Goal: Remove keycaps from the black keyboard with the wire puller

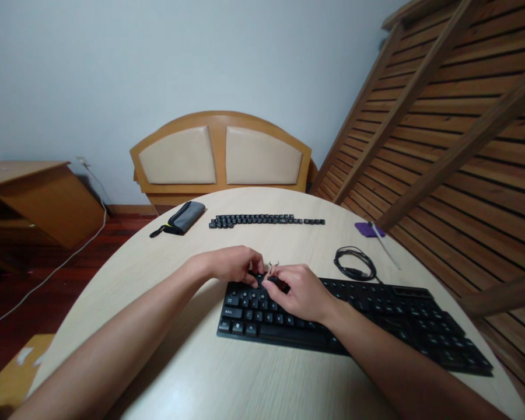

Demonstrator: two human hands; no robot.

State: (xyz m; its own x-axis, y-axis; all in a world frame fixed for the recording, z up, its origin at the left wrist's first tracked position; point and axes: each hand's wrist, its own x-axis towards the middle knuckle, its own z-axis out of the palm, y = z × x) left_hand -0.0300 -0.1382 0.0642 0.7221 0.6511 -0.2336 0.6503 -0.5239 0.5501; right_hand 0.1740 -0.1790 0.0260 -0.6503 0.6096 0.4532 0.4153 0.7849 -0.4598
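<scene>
A black keyboard (284, 335) lies slightly askew on the round table, its left part under my hands. My right hand (300, 289) is closed around a small wire keycap puller (272, 267), whose thin prongs stick up past the fingertips. Over the upper left keys rests my left hand (238, 263), thumb and index finger bent with a gap between them, close to the puller. I cannot make out anything in its fingers. Behind the keyboard, loose black keycaps (258, 220) are laid out in rows.
A grey pouch (189, 217) lies at the table's back left. The keyboard's coiled cable (354, 262) sits behind its right half. A purple cloth (367, 230) and a thin white stick (385, 246) lie at the right edge. Wooden slats (455, 116) lean close on the right.
</scene>
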